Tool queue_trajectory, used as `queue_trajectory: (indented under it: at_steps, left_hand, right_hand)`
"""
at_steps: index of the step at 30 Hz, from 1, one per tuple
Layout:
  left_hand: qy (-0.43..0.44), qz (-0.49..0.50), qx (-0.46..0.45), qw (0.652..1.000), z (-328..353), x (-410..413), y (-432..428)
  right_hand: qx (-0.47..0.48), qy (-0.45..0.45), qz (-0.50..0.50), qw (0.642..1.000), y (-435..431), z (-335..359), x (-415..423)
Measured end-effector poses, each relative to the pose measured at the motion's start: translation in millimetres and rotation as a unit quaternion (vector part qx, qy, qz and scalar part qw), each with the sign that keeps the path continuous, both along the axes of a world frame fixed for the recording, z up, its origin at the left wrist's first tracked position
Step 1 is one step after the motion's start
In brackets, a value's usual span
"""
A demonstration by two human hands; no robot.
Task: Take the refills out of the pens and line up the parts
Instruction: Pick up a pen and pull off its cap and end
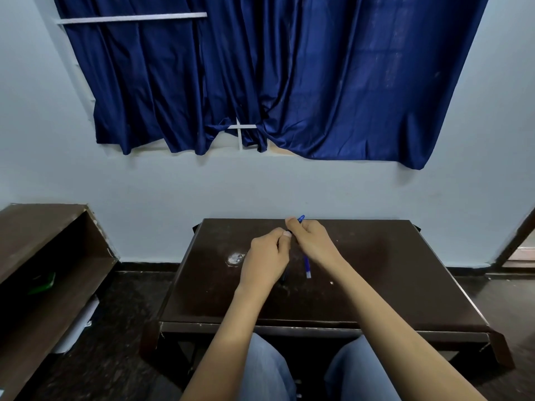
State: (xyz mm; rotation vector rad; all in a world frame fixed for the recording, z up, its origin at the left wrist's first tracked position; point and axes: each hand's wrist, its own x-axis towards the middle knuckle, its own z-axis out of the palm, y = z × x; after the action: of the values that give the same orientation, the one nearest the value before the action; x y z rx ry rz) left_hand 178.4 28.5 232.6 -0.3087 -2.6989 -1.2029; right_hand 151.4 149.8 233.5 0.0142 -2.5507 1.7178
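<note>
Together, both hands grip one blue pen (301, 218) above the surface (390, 270): left hand (265, 263) clenched, right hand (314, 240) clenched; another pen (307, 267) lies beneath them.

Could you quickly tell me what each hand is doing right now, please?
Left hand: closed on the near end of the pen.
Right hand: closed on the pen, blue tip poking out above.

blue curtain (260, 76) over window | brown shelf (43, 256) left | dark table (405, 285) | white smudge (236, 258)
</note>
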Motion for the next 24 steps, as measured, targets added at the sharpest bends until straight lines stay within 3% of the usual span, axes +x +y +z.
queue_trajectory:
  at_steps: [2,5,7,10,12,17,24]
  left_hand:
    - [-0.042,-0.013,0.038,0.998,3.7,1.6,1.0]
    - [-0.162,-0.05,0.19,0.967,12.5,5.4,1.4]
    - [-0.246,-0.091,0.301,0.917,20.0,7.1,-0.1]
    - [-0.378,-0.145,0.458,0.791,27.0,7.9,-5.6]
    - [-0.405,-0.162,0.492,0.753,28.0,8.4,-8.1]
    - [-0.33,-0.139,0.446,0.82,28.5,7.0,-1.7]
    - [-0.29,-0.105,0.4,0.863,25.3,4.9,5.0]
  right_hand:
    - [-0.019,0.021,0.026,0.999,1.5,2.7,2.9]
    - [-0.038,0.046,0.082,0.995,7.3,8.3,8.3]
    - [-0.059,0.062,0.102,0.991,8.7,12.4,10.7]
    - [-0.079,0.071,0.116,0.988,9.3,19.5,12.1]
    - [-0.08,0.067,0.135,0.985,12.0,22.0,12.5]
    - [-0.144,0.055,0.145,0.977,16.2,19.6,14.4]
    - [-0.308,0.011,0.15,0.939,17.7,16.3,14.0]
